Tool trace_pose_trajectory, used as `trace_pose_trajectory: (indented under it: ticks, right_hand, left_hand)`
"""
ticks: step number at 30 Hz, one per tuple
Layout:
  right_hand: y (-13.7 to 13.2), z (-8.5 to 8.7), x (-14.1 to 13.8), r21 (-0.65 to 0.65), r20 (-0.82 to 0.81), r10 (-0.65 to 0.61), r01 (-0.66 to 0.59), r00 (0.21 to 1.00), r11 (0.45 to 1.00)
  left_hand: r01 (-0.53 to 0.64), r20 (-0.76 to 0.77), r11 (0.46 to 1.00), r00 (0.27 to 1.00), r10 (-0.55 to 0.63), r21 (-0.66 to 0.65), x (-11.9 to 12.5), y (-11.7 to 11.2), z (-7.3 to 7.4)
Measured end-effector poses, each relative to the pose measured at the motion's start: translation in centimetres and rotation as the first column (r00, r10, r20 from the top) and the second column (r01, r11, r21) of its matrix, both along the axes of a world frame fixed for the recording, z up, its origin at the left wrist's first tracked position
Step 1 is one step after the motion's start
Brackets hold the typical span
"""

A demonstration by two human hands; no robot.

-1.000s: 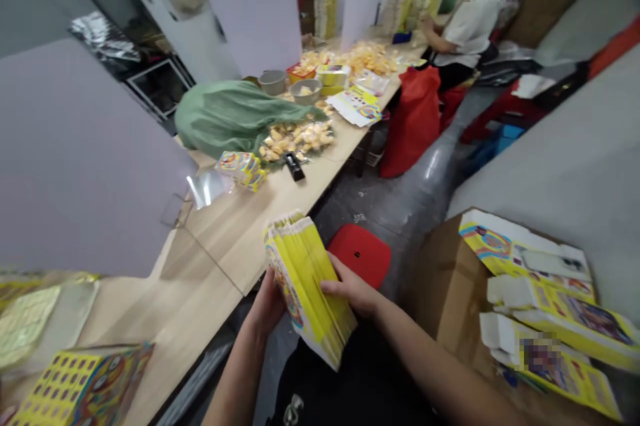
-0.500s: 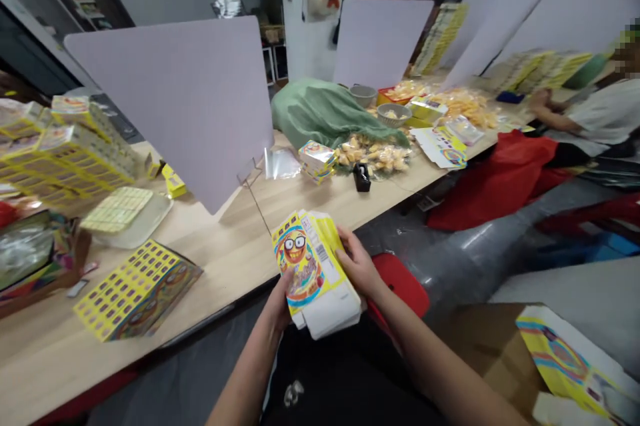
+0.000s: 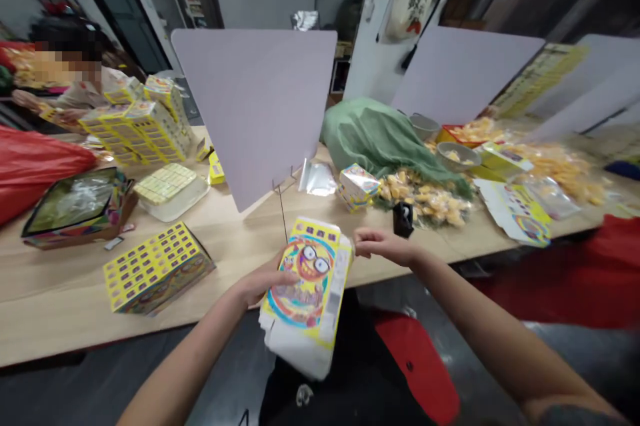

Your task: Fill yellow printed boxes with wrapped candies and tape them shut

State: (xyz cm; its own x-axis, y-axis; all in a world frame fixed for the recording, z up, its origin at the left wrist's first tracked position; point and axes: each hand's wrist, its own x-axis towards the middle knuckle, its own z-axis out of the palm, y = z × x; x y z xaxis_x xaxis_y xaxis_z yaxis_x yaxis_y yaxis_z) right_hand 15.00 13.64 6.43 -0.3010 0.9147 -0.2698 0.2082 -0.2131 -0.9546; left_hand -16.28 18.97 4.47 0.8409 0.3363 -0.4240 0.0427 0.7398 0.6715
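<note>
A thick stack of flattened yellow cartons (image 3: 305,286), printed with a round cartoon face in glasses, white flaps bunched at the lower end. Upper end just over the front edge of a pale wooden table (image 3: 50,299), lower end hanging down toward dark clothing (image 3: 285,399), whole stack slightly tilted.

Left hand (image 3: 260,283) at the stack's left side, open and fairly flat, its fingers (image 3: 287,277) laid across the printed face. Right hand (image 3: 383,245) nearly flat too, reaching in from the right, its fingertips (image 3: 358,239) touching the stack's upper right edge, with no curl around it. Whether either hand bears the weight: impossible to tell.

On the table, just left of the stack, a yellow box with a grid of small windows (image 3: 159,268). Just beyond the right hand, a small black object (image 3: 403,219), too small to identify, beside a heap of yellow wrapped pieces (image 3: 425,206) and a small folded carton (image 3: 357,186). Farther back, a green cloth sack (image 3: 375,136) and a lilac divider panel (image 3: 255,106). Across the table at left, a co-worker's arm (image 3: 40,106) behind stacked cartons (image 3: 143,126).
</note>
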Motion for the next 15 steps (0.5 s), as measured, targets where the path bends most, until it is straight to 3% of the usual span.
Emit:
trace_pose_trajectory:
  ticks: [1,3,5,7,9,12,14,15]
  right_hand:
    - [1.2,0.0,1.6,0.029,0.028,-0.115,0.114,0.993,0.993]
    - [3.5,-0.9,4.8,0.121,0.059,-0.371,0.362,0.927,0.924]
    - [5.8,-2.9,6.9,0.144,0.097,-0.463,0.448,0.881,0.882]
    - [7.9,-6.0,7.1,0.085,0.18,-0.388,0.379,0.904,0.922]
    - [9.4,-9.4,5.5,-0.009,0.261,-0.262,0.274,0.929,0.962]
    - [10.2,-14.2,1.9,-0.129,0.346,-0.14,0.194,0.928,0.972]
    - [10.3,-16.6,1.0,-0.202,0.385,-0.147,0.239,0.911,0.95]
    - [10.2,-17.6,1.4,-0.236,0.399,-0.174,0.284,0.9,0.929]
  left_hand:
    - [0.054,0.015,0.997,0.998,-0.055,0.06,0.6,1.1,-0.1]
    - [0.152,0.028,0.976,0.987,-0.158,0.159,2.1,2.8,-0.9]
    - [0.205,0.008,0.964,0.978,-0.21,0.166,3.3,3.4,-2.5]
    - [0.157,-0.02,0.985,0.988,-0.156,0.074,4.0,2.7,-4.7]
    - [0.005,-0.04,0.998,0.999,-0.007,-0.056,4.2,1.0,-6.9]
    - [-0.262,-0.123,0.949,0.962,0.243,-0.176,3.5,-2.1,-9.2]
    - [-0.385,-0.302,0.909,0.896,0.327,-0.161,2.6,-3.2,-10.0]
    - [-0.441,-0.414,0.895,0.828,0.379,-0.062,2.3,-3.2,-10.3]
